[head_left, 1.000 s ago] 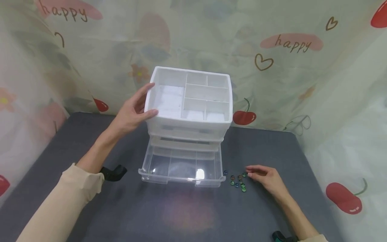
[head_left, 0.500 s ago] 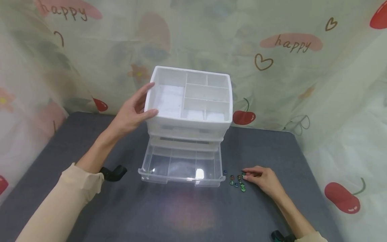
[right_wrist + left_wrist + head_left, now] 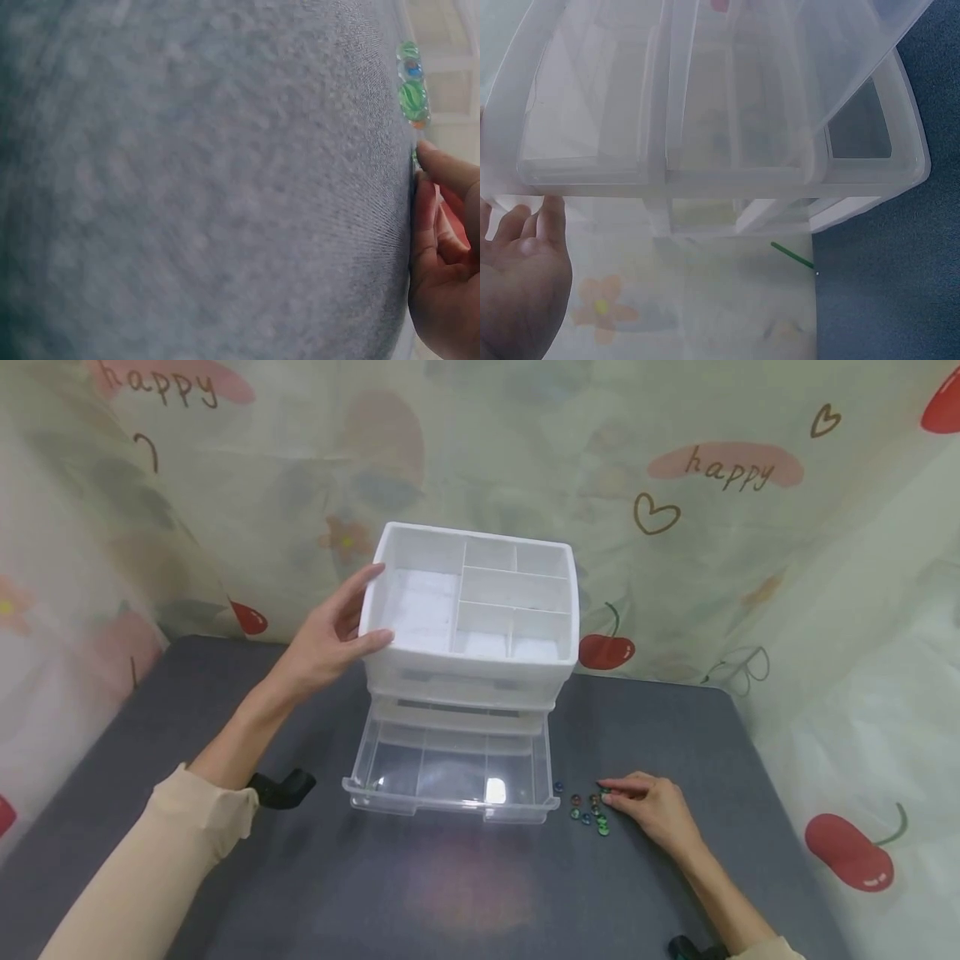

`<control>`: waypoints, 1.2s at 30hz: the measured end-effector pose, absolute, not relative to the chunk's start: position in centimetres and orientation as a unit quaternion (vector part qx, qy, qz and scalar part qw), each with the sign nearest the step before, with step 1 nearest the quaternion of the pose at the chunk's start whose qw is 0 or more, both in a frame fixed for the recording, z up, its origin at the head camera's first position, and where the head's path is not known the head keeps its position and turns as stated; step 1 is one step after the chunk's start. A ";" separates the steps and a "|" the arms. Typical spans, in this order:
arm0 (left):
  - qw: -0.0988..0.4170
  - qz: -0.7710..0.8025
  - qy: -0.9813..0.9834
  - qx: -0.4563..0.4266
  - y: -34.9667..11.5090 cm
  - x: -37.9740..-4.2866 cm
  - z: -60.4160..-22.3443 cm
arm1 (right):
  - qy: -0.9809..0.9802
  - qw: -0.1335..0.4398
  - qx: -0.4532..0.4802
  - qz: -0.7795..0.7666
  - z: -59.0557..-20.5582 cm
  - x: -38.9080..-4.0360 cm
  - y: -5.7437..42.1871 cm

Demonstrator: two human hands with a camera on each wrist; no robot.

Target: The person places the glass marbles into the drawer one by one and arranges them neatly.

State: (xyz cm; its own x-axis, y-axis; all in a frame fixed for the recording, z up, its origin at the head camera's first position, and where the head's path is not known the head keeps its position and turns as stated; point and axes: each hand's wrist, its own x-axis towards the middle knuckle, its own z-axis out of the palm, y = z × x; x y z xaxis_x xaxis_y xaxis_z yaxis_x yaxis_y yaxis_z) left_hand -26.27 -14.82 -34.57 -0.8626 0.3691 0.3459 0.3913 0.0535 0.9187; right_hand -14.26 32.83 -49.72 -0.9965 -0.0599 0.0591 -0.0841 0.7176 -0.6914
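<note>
the right hand (image 3: pixel 654 810), nearly closed, appears to pinch a green marble (image 3: pixel 414 157) on the table (image 3: pixel 322 877) beside loose marbles (image 3: pixel 596 810); picking up seems the step, calling for a clear lift. beyond the pulled-out drawer (image 3: pixel 450 806), the left hand (image 3: pixel 321 641), half-spread, grips the white organizer (image 3: pixel 472 663).

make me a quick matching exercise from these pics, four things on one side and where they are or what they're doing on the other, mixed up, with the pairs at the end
Things
1. left hand
2. right hand
3. clear plastic drawer
4. loose glass marbles

Places and states
A. lying in a cluster on the dark gray tabletop
B. pulled out at the front of the white drawer organizer
C. pinching a green marble between thumb and finger
D. gripping the organizer by its left side

Right pairs
1-D, 2-C, 3-B, 4-A
</note>
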 end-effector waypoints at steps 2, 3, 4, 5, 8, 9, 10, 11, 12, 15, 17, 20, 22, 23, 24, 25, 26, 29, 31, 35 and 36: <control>0.008 -0.638 -0.724 -0.263 -14.8 -26.3 -34.6 | -0.926 0.027 0.040 0.374 -49.9 -14.2 32.8; 0.006 -0.640 -0.722 -0.263 -14.8 -26.3 -34.6 | -0.926 0.035 0.041 0.373 -50.0 -14.2 32.8; 0.005 -0.641 -0.721 -0.262 -14.8 -26.3 -34.5 | -0.926 0.042 0.040 0.372 -50.1 -14.1 32.8; 0.004 -0.641 -0.721 -0.261 -14.8 -26.3 -34.5 | -0.927 0.049 0.040 0.370 -50.2 -14.2 32.8; 0.004 -0.640 -0.723 -0.261 -14.8 -26.3 -34.4 | -0.926 0.058 0.030 0.372 -50.3 -14.2 32.8; 0.005 -0.639 -0.724 -0.261 -14.9 -26.3 -34.4 | -0.924 0.059 0.026 0.376 -50.3 -14.3 32.8; 0.006 -0.637 -0.725 -0.262 -14.9 -26.3 -34.4 | -0.922 0.056 0.022 0.383 -50.3 -14.3 32.8; 0.007 -0.636 -0.725 -0.263 -14.9 -26.3 -34.4 | -0.919 0.052 0.019 0.389 -50.3 -14.3 32.9; 0.008 -0.637 -0.724 -0.264 -14.9 -26.3 -34.4 | -0.916 0.047 0.016 0.398 -50.3 -14.3 32.9; 0.009 -0.638 -0.722 -0.267 -14.8 -26.4 -34.4 | -0.904 0.032 0.002 0.427 -50.3 -14.2 33.0; 0.008 -0.639 -0.721 -0.267 -14.8 -26.4 -34.5 | -0.896 0.022 -0.004 0.443 -50.2 -14.1 33.0; 0.008 -0.639 -0.721 -0.267 -14.7 -26.3 -34.4 | -0.883 0.013 -0.006 0.470 -49.9 -14.0 33.0; 0.009 -0.639 -0.722 -0.266 -14.7 -26.3 -34.4 | -0.875 0.010 -0.004 0.484 -49.7 -14.0 32.9; 0.009 -0.639 -0.722 -0.266 -14.7 -26.3 -34.3 | -0.871 0.009 -0.003 0.490 -49.5 -14.0 32.9; 0.009 -0.639 -0.722 -0.266 -14.7 -26.3 -34.3 | -0.868 0.008 -0.001 0.496 -49.4 -14.0 32.9; 0.009 -0.638 -0.723 -0.266 -14.7 -26.2 -34.3 | -0.867 0.007 0.000 0.499 -49.3 -14.0 32.8; 0.009 -0.638 -0.723 -0.265 -14.7 -26.2 -34.3 | -0.867 0.006 0.001 0.499 -49.2 -14.0 32.8; 0.009 -0.638 -0.723 -0.264 -14.7 -26.2 -34.3 | -0.869 0.006 0.003 0.495 -48.9 -14.2 32.6; 0.008 -0.637 -0.725 -0.263 -14.7 -26.2 -34.3 | -0.873 0.009 0.004 0.488 -48.7 -14.3 32.4; 0.007 -0.636 -0.725 -0.263 -14.8 -26.3 -34.4 | -0.876 0.023 0.013 0.482 -48.3 -14.5 32.1; 0.007 -0.637 -0.725 -0.263 -14.8 -26.2 -34.4 | -0.876 0.025 0.016 0.482 -48.2 -14.5 32.0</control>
